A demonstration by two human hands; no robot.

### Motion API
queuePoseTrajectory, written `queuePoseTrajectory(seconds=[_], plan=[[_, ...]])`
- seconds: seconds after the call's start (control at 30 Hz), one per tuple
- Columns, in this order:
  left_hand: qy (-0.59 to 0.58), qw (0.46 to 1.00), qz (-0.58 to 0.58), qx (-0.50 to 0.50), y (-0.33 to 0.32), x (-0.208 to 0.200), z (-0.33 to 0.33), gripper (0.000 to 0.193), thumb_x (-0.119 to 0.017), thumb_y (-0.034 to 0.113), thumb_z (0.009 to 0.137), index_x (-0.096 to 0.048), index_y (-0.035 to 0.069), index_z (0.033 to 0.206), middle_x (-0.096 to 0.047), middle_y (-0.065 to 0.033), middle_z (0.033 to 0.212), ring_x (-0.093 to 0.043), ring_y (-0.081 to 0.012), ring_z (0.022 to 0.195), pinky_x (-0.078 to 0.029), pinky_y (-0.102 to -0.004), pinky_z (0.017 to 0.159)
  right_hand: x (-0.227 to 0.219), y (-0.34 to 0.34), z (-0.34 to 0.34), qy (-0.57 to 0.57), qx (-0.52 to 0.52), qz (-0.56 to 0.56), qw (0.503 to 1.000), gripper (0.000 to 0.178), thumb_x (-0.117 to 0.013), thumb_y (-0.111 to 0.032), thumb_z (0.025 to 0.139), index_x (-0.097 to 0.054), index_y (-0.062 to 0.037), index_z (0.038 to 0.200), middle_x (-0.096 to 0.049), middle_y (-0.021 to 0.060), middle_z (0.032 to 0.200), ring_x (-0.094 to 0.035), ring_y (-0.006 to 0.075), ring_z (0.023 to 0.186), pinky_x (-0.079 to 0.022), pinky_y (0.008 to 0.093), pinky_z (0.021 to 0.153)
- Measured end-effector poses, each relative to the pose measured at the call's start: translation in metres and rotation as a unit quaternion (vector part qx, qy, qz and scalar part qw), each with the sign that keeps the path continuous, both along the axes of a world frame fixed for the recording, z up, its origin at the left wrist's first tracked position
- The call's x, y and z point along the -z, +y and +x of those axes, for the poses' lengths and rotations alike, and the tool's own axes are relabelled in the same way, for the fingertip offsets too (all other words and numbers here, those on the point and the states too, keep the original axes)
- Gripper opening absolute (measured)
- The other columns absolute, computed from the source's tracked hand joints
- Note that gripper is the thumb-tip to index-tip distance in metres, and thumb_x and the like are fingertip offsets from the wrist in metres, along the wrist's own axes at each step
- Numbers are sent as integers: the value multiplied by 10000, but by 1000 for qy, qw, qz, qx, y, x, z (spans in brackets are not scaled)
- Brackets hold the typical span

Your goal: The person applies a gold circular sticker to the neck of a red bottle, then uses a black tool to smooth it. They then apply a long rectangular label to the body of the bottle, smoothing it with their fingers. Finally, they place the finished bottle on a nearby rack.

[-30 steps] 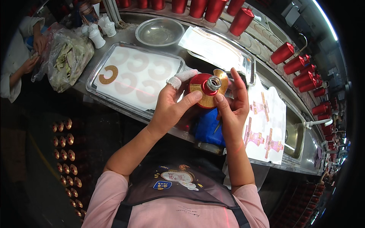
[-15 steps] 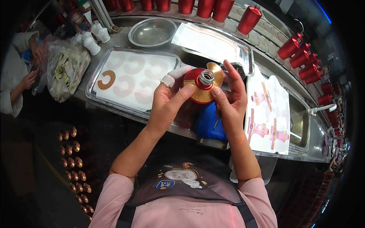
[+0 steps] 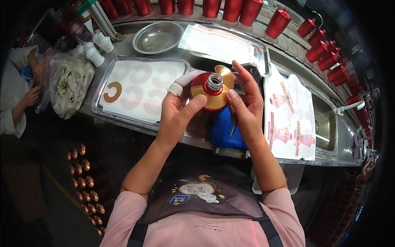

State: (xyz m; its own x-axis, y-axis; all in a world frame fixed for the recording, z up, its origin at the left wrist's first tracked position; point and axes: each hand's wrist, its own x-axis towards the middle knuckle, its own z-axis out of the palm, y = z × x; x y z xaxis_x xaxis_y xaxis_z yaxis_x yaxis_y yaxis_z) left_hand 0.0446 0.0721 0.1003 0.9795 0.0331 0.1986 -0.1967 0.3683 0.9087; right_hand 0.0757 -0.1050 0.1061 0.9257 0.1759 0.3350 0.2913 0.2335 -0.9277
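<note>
In front of me a red bottle (image 3: 199, 79) is tilted with its bare threaded neck toward me. My left hand (image 3: 173, 113) is closed round its left side, thumb on the shoulder; white covers wrap some of its fingers. A curved gold decal (image 3: 214, 101) lies round part of the shoulder, and its far end lifts away at the upper right. My right hand (image 3: 249, 109) pinches the decal's right side against the bottle, with its index finger raised. A thin pointed tool (image 3: 233, 128) sticks out below the right palm; its other end is hidden.
A metal tray (image 3: 98, 103) holds a decal sheet with one gold C-shape left of my hands. Behind are a steel bowl (image 3: 144, 49) and a row of red bottles (image 3: 278, 24). Pink decals (image 3: 303, 139) and a sink (image 3: 327, 127) lie right. Another person's hand (image 3: 32, 96) is far left.
My view has shifted slightly. The bottle has turned a little in my hands, and more of the gold decal now lies along its near shoulder. The lifted end stands nearer the neck.
</note>
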Motion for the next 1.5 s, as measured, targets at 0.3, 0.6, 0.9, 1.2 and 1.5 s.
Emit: queuePoseTrajectory(seconds=[0.3, 0.6, 0.9, 1.2, 1.5], plan=[[-18, 999, 43, 2, -1, 6, 0, 654, -786, 105, 883, -452, -24, 1430, -565, -127, 1372, -540, -194, 1279, -413, -351, 1118, 4, 1, 2, -22, 6, -30, 999, 634, -694, -50, 926, -447, -30, 1510, -516, 95, 1429, -527, 111, 1203, -517, 188, 767], [11, 1000, -15, 16, 4, -3, 1, 568, -743, 79, 911, -485, -25, 1406, -606, -121, 1325, -571, -185, 1239, -450, -345, 1080, -8, -4, -1, 35, -7, -49, 998, 633, -707, -65, 922, -456, -27, 1501, -508, 94, 1465, -533, 114, 1211, -521, 188, 769], [41, 999, -16, 17, 2, -7, 0, 507, -686, 111, 924, -526, -6, 1391, -615, -112, 1328, -552, -195, 1264, -391, -354, 1115, -2, 2, 4, 11, 2, -39, 999, 623, -725, -67, 911, -474, -18, 1479, -528, 94, 1428, -546, 110, 1213, -527, 184, 777], [64, 996, -53, 10, 1, -11, 3, 490, -742, 122, 917, -542, -10, 1345, -649, -104, 1242, -611, -144, 1137, -490, -305, 1011, -12, -5, 2, 54, -3, -117, 992, 702, -756, -91, 883, -426, -15, 1499, -509, 133, 1479, -635, 147, 1150, -560, 242, 881], [-19, 994, 46, -99, -6, 7, -6, 636, -765, 210, 909, -483, 3, 1440, -540, -139, 1355, -529, -198, 1247, -425, -355, 1069, -10, 4, 1, 18, 9, -74, 997, 689, -777, -76, 871, -461, -21, 1481, -560, 87, 1327, -631, 106, 1041, -534, 184, 763]])
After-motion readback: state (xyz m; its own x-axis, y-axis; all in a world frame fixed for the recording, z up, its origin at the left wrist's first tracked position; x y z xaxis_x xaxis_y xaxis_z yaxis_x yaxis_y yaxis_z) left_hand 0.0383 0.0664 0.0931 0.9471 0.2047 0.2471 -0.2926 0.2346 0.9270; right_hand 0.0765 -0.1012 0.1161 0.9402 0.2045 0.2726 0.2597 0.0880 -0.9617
